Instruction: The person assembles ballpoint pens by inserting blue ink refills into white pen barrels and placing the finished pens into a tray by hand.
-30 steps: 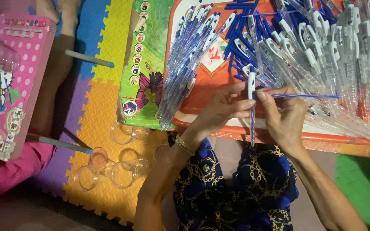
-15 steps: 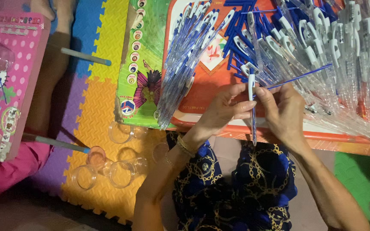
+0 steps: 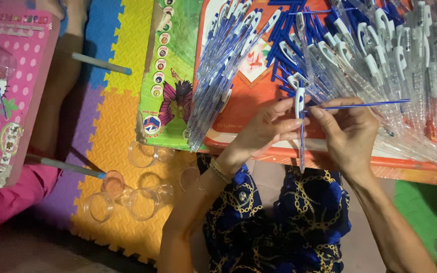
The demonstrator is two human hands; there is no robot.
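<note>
My left hand [image 3: 268,128] grips a clear pen barrel [image 3: 301,132] with a white and blue clip, held upright over the near rim of an orange tray [image 3: 244,108]. My right hand [image 3: 349,132] pinches a thin blue ink refill [image 3: 365,105] that lies level and sticks out to the right, its near end close to the top of the barrel. On the tray's left side lies a stack of assembled blue pens [image 3: 224,73]. A heap of empty clear barrels [image 3: 405,65] covers the tray's right side.
A green printed card [image 3: 170,86] lies left of the tray on a coloured foam mat [image 3: 112,101]. Several clear plastic cups [image 3: 127,197] stand on the mat. A pink toy blister pack [image 3: 11,81] and another person's pink sleeve [image 3: 6,202] are at the left.
The blue refill in my right hand has swung from slanting upward to lying level. My left hand keeps the barrel upright in the same place.
</note>
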